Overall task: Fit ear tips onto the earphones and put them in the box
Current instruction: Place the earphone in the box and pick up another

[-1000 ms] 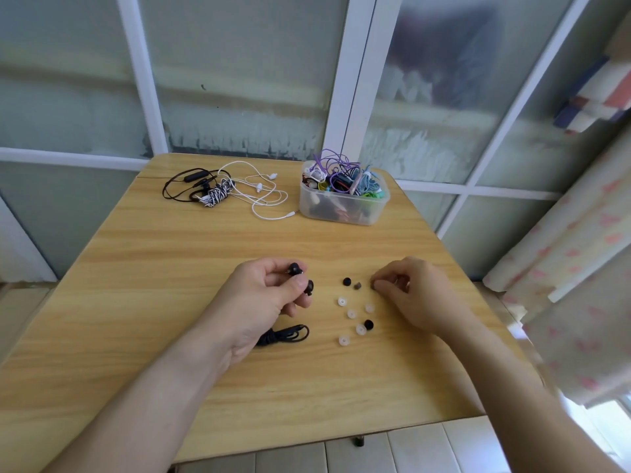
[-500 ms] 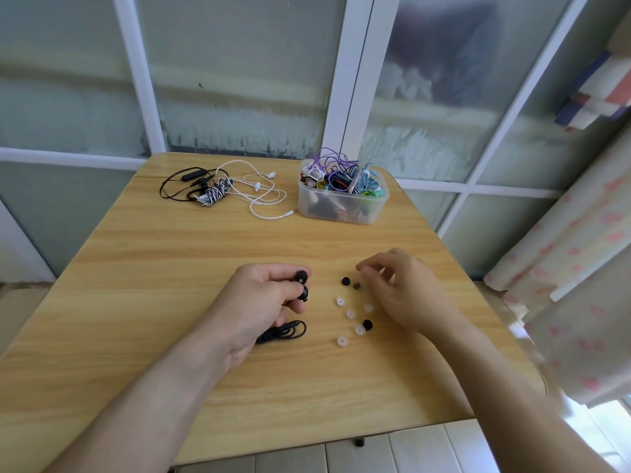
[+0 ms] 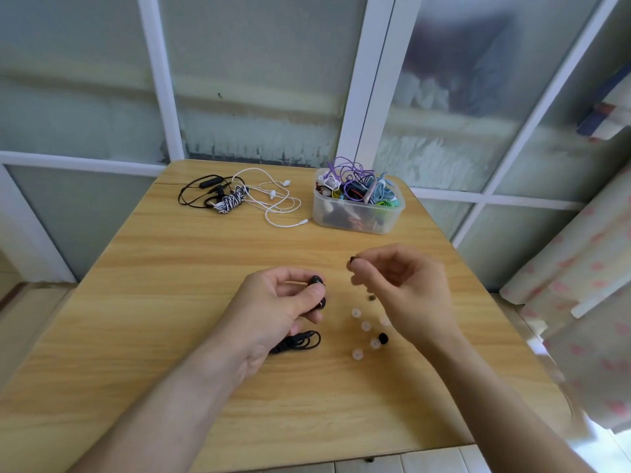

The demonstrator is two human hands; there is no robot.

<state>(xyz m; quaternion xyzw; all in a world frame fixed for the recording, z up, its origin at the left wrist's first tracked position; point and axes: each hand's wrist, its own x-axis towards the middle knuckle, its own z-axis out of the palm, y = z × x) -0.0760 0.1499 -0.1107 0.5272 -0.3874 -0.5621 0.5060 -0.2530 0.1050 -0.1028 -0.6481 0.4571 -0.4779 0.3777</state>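
Light wood table (image 3: 143, 302) pushed up against frosted glass panels in white frames (image 3: 372, 97). Patterned curtain (image 3: 587, 274) along the right edge, tiled floor at the bottom.

Left hand (image 3: 273, 312) held just above the table, fingers curled round a pair of black earphones (image 3: 317, 290): both buds stick out past the thumb and forefinger, and the cable (image 3: 297, 343) hangs down in a coil on the wood below the hand.

Right hand (image 3: 403, 288) lifted, thumb and forefinger pinching a small dark ear tip (image 3: 351, 260), other fingers loosely curled. Tip is mostly hidden by the fingertips, shape unclear.

Loose ear tips (image 3: 365, 325) lie on the table between and below the hands: several clear ones, one black, one small dark piece too blurred to identify.

Far edge: clear plastic box (image 3: 358, 213) full of tangled coloured cables, and left of it spare earphones (image 3: 239, 196) in black, white and striped cord.
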